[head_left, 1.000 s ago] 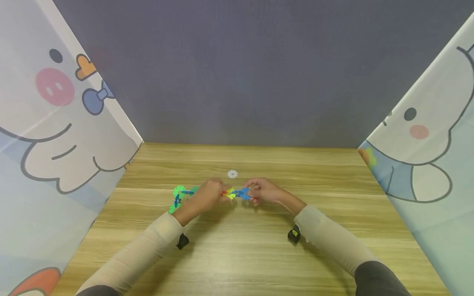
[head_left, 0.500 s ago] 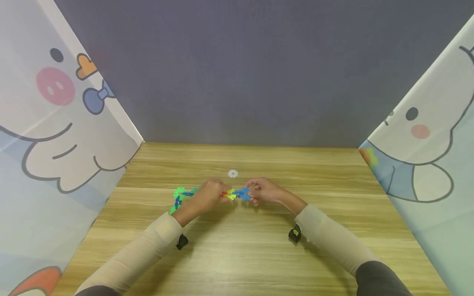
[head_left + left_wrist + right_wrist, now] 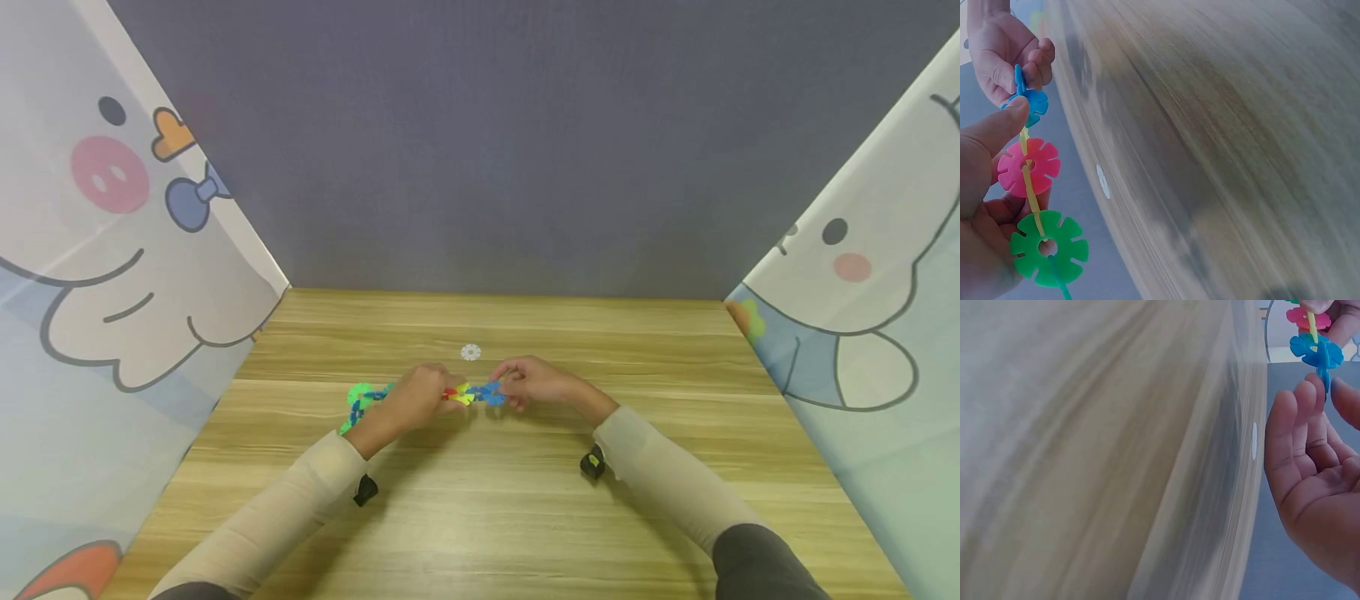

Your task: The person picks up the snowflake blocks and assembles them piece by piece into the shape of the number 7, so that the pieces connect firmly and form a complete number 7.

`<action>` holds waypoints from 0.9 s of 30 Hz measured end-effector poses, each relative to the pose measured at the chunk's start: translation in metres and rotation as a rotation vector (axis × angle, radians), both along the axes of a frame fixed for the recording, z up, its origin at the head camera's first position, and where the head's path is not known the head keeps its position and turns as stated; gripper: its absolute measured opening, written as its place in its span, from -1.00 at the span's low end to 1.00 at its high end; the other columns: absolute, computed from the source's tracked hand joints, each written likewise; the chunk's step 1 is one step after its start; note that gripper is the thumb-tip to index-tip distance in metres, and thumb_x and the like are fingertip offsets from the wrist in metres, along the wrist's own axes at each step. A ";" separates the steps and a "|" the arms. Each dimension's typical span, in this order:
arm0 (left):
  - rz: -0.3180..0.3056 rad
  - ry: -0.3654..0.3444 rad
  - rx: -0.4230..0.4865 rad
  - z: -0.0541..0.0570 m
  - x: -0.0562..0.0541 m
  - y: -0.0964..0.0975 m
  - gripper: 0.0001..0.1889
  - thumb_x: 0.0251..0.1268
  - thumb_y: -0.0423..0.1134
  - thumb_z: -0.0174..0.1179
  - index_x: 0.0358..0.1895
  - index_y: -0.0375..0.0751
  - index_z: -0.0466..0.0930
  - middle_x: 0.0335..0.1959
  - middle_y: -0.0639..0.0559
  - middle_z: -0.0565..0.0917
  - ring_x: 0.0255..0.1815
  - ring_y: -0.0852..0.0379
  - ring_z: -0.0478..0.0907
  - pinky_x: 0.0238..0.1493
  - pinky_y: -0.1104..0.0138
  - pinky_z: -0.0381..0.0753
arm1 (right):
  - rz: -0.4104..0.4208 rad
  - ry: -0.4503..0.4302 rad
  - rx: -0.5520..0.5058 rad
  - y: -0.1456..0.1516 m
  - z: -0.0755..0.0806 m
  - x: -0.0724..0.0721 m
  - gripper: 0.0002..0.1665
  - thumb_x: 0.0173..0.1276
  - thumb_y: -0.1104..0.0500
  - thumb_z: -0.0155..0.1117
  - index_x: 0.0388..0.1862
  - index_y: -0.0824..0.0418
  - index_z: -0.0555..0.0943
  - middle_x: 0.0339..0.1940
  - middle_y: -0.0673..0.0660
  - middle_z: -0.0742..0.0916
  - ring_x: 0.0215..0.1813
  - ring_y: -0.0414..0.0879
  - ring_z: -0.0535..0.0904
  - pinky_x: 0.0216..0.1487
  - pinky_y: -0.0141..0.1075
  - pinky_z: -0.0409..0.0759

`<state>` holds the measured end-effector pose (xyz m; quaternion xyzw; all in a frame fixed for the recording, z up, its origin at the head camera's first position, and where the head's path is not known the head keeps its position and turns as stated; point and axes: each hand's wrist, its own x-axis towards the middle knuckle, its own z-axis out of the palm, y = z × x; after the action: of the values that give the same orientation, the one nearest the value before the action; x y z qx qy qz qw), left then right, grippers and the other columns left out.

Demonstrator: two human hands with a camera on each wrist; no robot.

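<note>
A chain of slotted plastic snowflake discs is stretched between my two hands above the table. My left hand point(image 3: 415, 398) pinches the chain near its right end, with its thumb on a blue disc point(image 3: 1036, 106) in the left wrist view. Beside that hand hang a pink disc point(image 3: 1030, 167) and a green disc point(image 3: 1050, 249), joined by edge-on yellow ones. My right hand point(image 3: 542, 382) pinches the blue end disc point(image 3: 492, 393) between thumb and fingers. Past my left wrist, the chain bends at a green disc point(image 3: 360, 395); part of it is hidden behind that hand.
A loose white disc point(image 3: 470, 352) lies flat on the wooden table point(image 3: 480, 508), beyond the hands. A grey panel point(image 3: 480, 167) stands at the back. Cartoon-printed panels point(image 3: 112, 250) flank the table. Black wrist cameras point(image 3: 592, 463) hang below both forearms.
Both hands stay on the chain and hardly move. The right hand and the chain's right end shift very slightly left.
</note>
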<state>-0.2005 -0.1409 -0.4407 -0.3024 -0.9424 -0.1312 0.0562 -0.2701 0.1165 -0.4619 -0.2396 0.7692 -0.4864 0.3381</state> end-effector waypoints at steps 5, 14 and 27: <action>0.001 0.024 0.002 -0.002 0.000 -0.003 -0.50 0.16 -0.03 0.48 0.09 -0.28 0.74 -0.32 -0.06 0.75 -0.40 0.16 0.57 -0.36 0.36 0.61 | -0.008 0.037 0.029 -0.002 0.000 -0.005 -0.68 0.55 0.23 0.16 0.20 0.31 0.55 -0.36 0.14 0.70 -0.33 -0.06 0.64 -0.21 -0.22 0.75; 0.007 0.016 -0.001 -0.004 0.001 -0.004 -0.51 0.14 -0.01 0.49 0.07 -0.23 0.76 -0.31 -0.05 0.75 -0.43 0.21 0.52 -0.40 0.40 0.60 | -0.036 0.090 0.050 -0.008 0.000 -0.012 -0.66 0.56 0.18 0.16 0.19 0.33 0.55 -0.37 0.15 0.69 -0.38 -0.08 0.60 -0.29 -0.27 0.66; -0.021 0.036 0.008 -0.003 0.003 -0.003 -0.49 0.13 -0.03 0.49 0.08 -0.28 0.75 -0.23 -0.10 0.79 -0.36 0.11 0.68 -0.32 0.38 0.72 | -0.097 0.277 0.128 -0.025 -0.003 -0.023 -0.62 0.52 0.17 0.12 0.21 0.31 0.58 -0.37 0.09 0.69 -0.44 -0.14 0.54 -0.38 -0.34 0.56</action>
<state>-0.1977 -0.1439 -0.4437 -0.3145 -0.9375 -0.1299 0.0730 -0.2936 0.0914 -0.4648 -0.2448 0.8486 -0.4146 0.2192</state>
